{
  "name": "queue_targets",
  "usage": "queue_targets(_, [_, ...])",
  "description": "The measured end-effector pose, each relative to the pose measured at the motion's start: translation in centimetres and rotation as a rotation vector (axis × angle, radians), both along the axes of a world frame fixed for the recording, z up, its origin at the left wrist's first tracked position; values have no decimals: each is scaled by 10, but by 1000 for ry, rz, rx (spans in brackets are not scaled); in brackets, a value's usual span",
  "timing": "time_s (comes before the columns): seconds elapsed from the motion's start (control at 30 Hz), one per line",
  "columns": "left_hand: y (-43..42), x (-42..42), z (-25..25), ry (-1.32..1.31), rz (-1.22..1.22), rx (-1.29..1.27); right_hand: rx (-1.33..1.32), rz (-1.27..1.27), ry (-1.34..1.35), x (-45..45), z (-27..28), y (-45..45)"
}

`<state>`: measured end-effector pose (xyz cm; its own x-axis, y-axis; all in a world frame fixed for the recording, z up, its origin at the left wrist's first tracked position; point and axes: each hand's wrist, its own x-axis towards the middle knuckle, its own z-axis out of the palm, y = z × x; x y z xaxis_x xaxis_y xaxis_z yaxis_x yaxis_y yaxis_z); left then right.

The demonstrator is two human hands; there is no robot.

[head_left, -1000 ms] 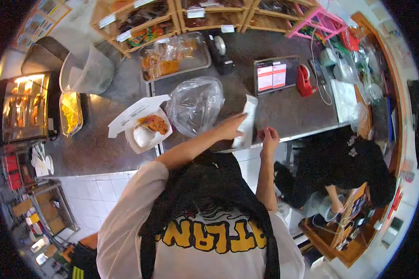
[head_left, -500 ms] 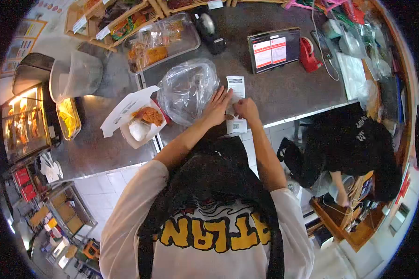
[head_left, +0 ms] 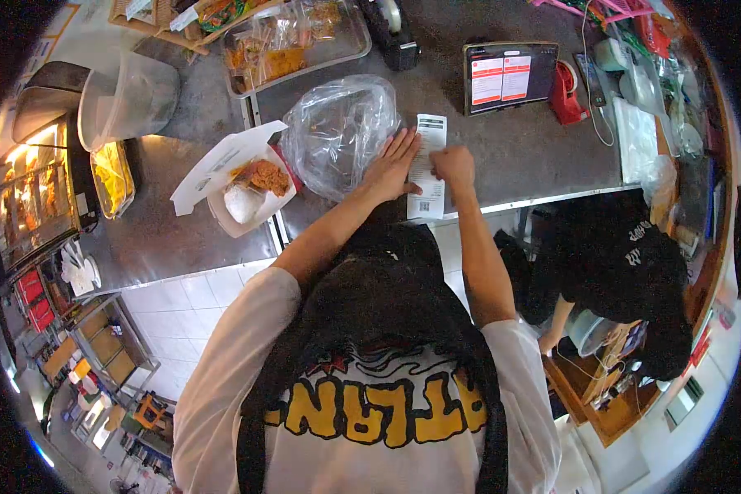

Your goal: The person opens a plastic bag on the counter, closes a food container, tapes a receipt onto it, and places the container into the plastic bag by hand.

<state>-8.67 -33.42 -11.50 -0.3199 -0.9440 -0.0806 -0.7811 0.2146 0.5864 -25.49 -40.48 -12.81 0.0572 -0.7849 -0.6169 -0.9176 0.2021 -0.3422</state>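
Observation:
A long printed receipt (head_left: pixel 426 156) lies on the dark counter in front of me. My left hand (head_left: pixel 393 167) is flat with fingers stretched out, between the receipt's left edge and a clear plastic bag (head_left: pixel 329 136); its thumb touches the paper. Against the receipt's right edge, my right hand (head_left: pixel 455 169) is closed, fingers curled; what they hold, if anything, is hidden. Left of the bag stands an open white takeaway box (head_left: pixel 259 216) with fried chicken (head_left: pixel 267 177) and white rice (head_left: pixel 243 204) in it.
A tablet (head_left: pixel 510 78) and red tape dispenser (head_left: pixel 565 95) stand at the back right. Behind the bag is a clear tray (head_left: pixel 358 41) of packed food. A lit food cabinet (head_left: pixel 37 181) is at left. Another person in black (head_left: pixel 626 255) bends over a wooden drawer (head_left: pixel 605 420) at right.
My right hand has shifted from over the receipt to its right edge, uncovering more print. My left hand stays beside the paper. The view has tilted slightly, and the other person's arm has moved left.

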Motion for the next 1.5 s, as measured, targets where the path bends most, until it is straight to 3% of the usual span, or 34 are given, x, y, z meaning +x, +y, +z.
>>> queue_targets(0.07, [1,1,0,7,11,9,25,-87,-151,-1,27,2])
queue_targets(0.1, [0,2,-1,-14,1,7,26,-86,-151,-1,28,9])
queue_targets(0.17, [0,0,-1,-28,-1,12,133,-205,-400,-5,17,24])
queue_targets(0.2, [1,0,-1,-12,6,-6,143,-204,-397,-5,11,29])
queue_targets(0.27, [0,1,-1,-2,17,-23,-89,-113,-231,0,3,29])
queue_targets(0.4, [1,3,-4,32,13,-21,82,-8,-165,2,18,23])
queue_targets(0.47, [1,2,-3,51,15,-20,-174,-137,-206,-6,13,28])
queue_targets(0.5, [1,3,-2,43,8,-1,-179,-127,-200,-10,11,29])
queue_targets(0.6, [-3,6,3,24,-2,39,-99,-183,-288,-13,3,31])
queue_targets(0.67, [-2,6,5,18,-18,75,93,-145,-307,-2,17,41])
queue_targets(0.7, [-2,5,6,27,-13,75,-1,-37,-222,1,30,41])
queue_targets(0.8, [-5,6,5,43,-6,85,-148,-65,-127,-6,-4,47])
queue_targets(0.93, [-7,7,13,71,-2,103,75,-91,-65,-20,1,35])
queue_targets(1.0, [-11,5,15,54,-9,155,-211,-249,19,-17,25,28])
queue_targets(1.07, [-12,3,22,23,-11,224,-190,-579,-403,-33,19,27])
queue_targets(1.13, [-12,3,37,181,96,218,-130,-742,-543,-32,47,21])
queue_targets(1.27, [-8,38,119,551,20,569,-13,-800,-742,-22,82,2])
queue_targets(1.3, [-8,50,137,532,32,622,35,-757,-779,-17,86,-5])
queue_targets(1.37, [-11,82,170,617,138,929,133,-769,-885,3,95,-22])
queue_targets(1.4, [-5,98,176,588,183,937,193,-748,-886,15,95,-29])
queue_targets(1.47, [16,127,181,509,487,812,280,-635,-937,39,88,-41])
queue_targets(1.5, [29,139,183,441,756,643,281,-532,-997,54,91,-44])
